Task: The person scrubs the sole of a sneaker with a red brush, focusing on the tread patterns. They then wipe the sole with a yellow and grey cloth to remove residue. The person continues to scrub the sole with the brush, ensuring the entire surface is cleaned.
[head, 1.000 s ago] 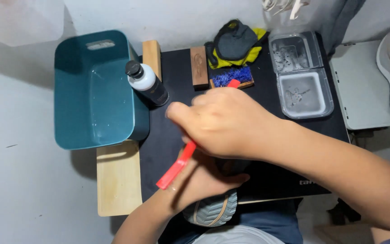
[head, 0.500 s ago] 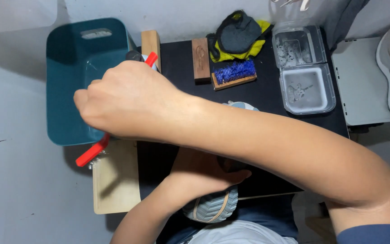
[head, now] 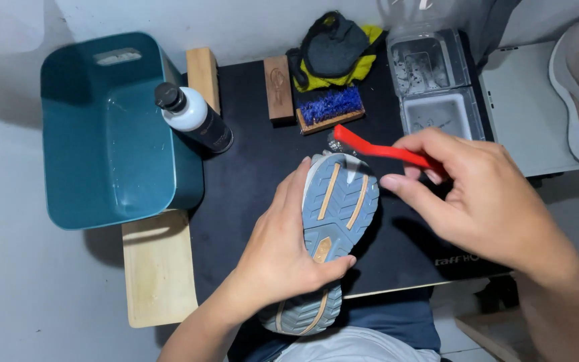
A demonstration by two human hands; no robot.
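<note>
Since the earlier frame, right hand (head: 497, 208) brought back from teal tub (head: 108, 134); red brush (head: 383, 151) gripped over sole. Shoe (head: 330, 221), light, stiff-soled, clasped midsole by left hand (head: 283, 255) above desk (head: 263, 167).

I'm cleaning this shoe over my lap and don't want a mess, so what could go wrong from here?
The red brush is at the toe of the upturned shoe, so its bristles may flick dirt onto the black mat. The left hand alone grips the shoe, whose heel overhangs the mat's edge; it could slip. The bottle might be knocked over.
</note>
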